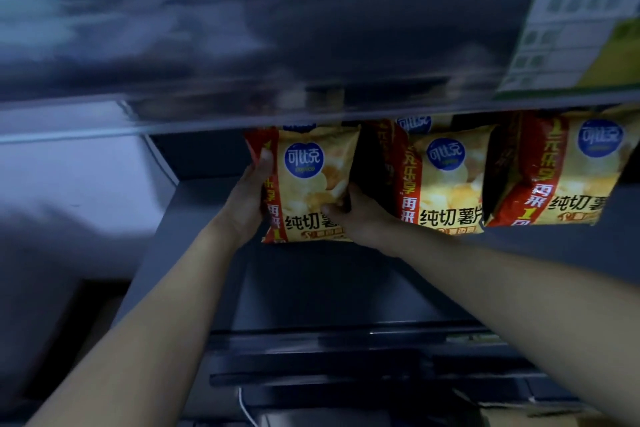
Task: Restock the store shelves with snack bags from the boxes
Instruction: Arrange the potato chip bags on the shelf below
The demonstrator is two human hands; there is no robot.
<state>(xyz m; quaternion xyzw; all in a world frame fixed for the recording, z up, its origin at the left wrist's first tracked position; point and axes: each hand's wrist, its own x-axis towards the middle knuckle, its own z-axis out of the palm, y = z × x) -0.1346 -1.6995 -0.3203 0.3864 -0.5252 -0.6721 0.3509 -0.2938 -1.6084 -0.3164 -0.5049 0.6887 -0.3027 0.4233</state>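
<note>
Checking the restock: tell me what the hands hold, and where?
Both hands grip the leftmost chip bag: left hand on its left edge, right hand at its lower right corner.

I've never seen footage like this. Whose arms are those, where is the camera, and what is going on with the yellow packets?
There is no machine here. A person wears a wide-angle camera on the head, so this one picture looks forward and down along their own bare arms.

Both hands hold one yellow and red snack bag at a dark store shelf. The left hand grips its left edge, and the right hand grips its lower right corner.

To the right, a second bag and a third bag of the same kind already stand in the row, with more partly hidden behind. The held bag seems to be going in as the leftmost of the row.

Above is the blurred front of the next shelf up, with a green and white label too blurred to read.
</note>
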